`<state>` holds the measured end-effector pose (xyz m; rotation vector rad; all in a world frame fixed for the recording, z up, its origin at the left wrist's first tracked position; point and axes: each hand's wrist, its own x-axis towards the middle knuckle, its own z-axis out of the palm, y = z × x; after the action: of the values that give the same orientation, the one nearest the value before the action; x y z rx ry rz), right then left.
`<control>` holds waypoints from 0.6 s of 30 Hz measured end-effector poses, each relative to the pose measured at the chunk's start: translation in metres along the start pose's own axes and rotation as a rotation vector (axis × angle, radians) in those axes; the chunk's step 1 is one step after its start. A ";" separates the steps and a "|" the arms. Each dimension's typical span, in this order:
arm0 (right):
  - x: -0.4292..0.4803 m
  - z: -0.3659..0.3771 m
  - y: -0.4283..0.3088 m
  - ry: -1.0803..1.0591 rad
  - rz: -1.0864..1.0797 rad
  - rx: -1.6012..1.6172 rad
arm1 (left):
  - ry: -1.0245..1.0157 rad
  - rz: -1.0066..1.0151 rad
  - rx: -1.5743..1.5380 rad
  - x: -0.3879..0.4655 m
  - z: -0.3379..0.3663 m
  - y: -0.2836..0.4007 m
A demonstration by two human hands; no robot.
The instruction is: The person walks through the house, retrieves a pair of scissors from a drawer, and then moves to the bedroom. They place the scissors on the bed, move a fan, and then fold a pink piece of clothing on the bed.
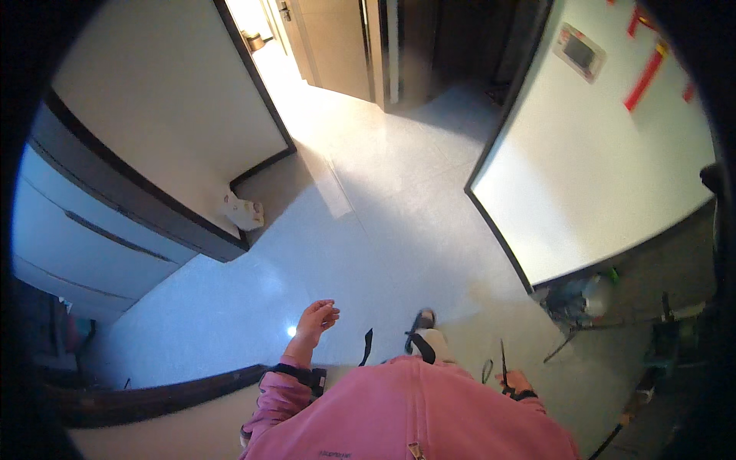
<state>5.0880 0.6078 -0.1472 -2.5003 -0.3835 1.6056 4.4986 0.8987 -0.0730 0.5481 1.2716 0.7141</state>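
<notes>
My left hand (319, 317) hangs over the tiled floor (379, 247), its fingers loosely bent, with no held thing visible. A dark band circles that wrist below the pink sleeve (283, 397). Low at the right, my right hand (517, 380) is partly hidden by the pink jacket (425, 402). From its fingers a thin dark object (503, 359) points up; what it is cannot be made out. Beside it shows a thin dark loop (487, 371). One foot in a dark slipper (424, 319) is in front of the jacket.
Ahead, a brown door (336, 46) stands ajar onto a bright room. A white patterned bag (244, 211) rests against the left wall's corner. White drawers (86, 247) line the left. On the right wall (575, 190) is a panel (579, 53); below it lies clutter with a clear plastic bag (592, 296).
</notes>
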 end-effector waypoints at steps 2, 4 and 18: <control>0.052 -0.015 -0.020 -0.006 0.066 -0.159 | -0.035 0.013 0.014 0.055 0.017 0.038; 0.120 -0.010 -0.051 0.004 -0.089 -0.520 | 0.006 -0.022 0.012 0.094 0.023 0.067; 0.251 0.004 -0.771 0.021 -0.559 -0.369 | 0.335 0.029 -0.272 0.340 -0.038 0.305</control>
<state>5.0801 1.4184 -0.1689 -2.3217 -1.3422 1.3663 4.4541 1.3552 -0.0846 0.2296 1.4462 1.0155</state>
